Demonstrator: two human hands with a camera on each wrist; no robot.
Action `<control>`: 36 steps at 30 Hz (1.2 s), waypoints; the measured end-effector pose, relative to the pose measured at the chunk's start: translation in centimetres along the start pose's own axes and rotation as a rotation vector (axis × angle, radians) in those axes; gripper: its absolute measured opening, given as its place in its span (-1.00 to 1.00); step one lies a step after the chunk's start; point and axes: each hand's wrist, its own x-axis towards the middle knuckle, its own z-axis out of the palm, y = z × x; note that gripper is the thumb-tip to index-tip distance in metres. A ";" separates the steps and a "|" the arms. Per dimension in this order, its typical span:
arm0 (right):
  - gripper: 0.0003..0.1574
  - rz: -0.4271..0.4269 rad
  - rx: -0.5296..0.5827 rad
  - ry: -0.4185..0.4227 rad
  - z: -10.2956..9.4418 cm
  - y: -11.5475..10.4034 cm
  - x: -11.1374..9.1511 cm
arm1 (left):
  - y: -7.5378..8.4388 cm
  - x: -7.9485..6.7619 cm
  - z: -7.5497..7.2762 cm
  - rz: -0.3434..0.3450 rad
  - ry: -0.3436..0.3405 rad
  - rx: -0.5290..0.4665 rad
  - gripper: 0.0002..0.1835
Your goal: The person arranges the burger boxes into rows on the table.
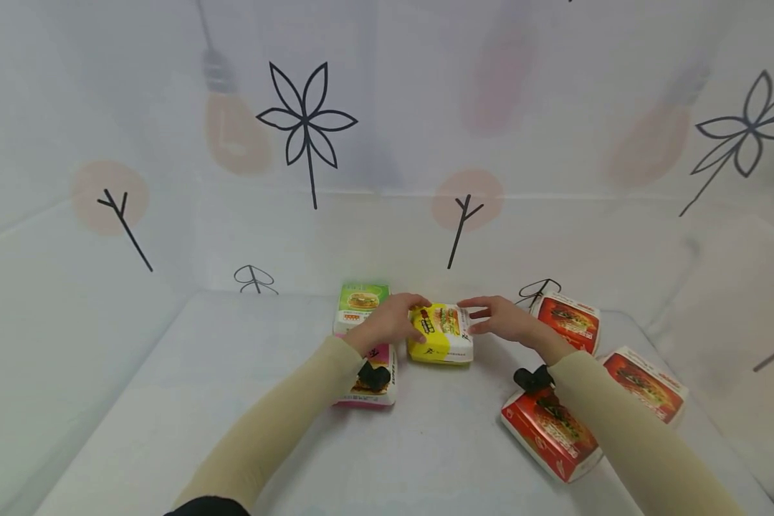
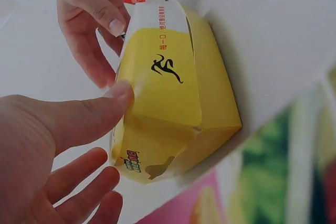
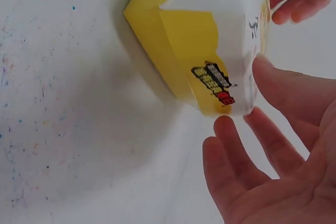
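Observation:
A yellow and white burger box (image 1: 441, 332) sits on the white table between both hands, its yellow side with a black running figure towards me. My left hand (image 1: 392, 319) is at its left end; in the left wrist view the thumb (image 2: 118, 92) lies on the upper edge and the other fingers are spread near the corner. My right hand (image 1: 499, 319) is at the right end, the thumb (image 3: 265, 64) at the box's edge and the fingertips (image 3: 223, 124) right by its lower corner. Neither hand's fingers wrap around the box.
Left of it, a green box (image 1: 364, 297) stands behind a pink burger box (image 1: 383, 380), partly covered by the left arm. Three red burger boxes lie to the right: one at the back (image 1: 567, 322), one at the far right (image 1: 648, 383), one in front (image 1: 548, 437). A printed cloth backdrop (image 1: 387, 244) rises behind.

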 end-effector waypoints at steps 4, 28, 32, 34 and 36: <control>-0.32 -0.012 -0.027 0.017 -0.4 0.6 -0.1 | -0.1 0.0 0.0 -0.004 0.018 -0.017 -0.33; -0.27 -0.023 -0.112 0.047 -0.1 0.7 -0.3 | -0.1 0.7 0.2 -0.030 0.004 -0.061 -0.43; -0.20 -0.009 -0.127 0.022 0.2 0.5 -0.2 | 0.1 0.8 0.5 -0.035 -0.028 -0.030 -0.39; -0.18 -0.006 -0.130 0.009 0.3 0.5 -0.1 | 0.3 0.9 0.5 -0.040 -0.036 -0.016 -0.37; -0.17 -0.009 -0.125 -0.004 0.3 0.5 -0.1 | 0.4 1.0 0.6 -0.049 -0.043 -0.010 -0.35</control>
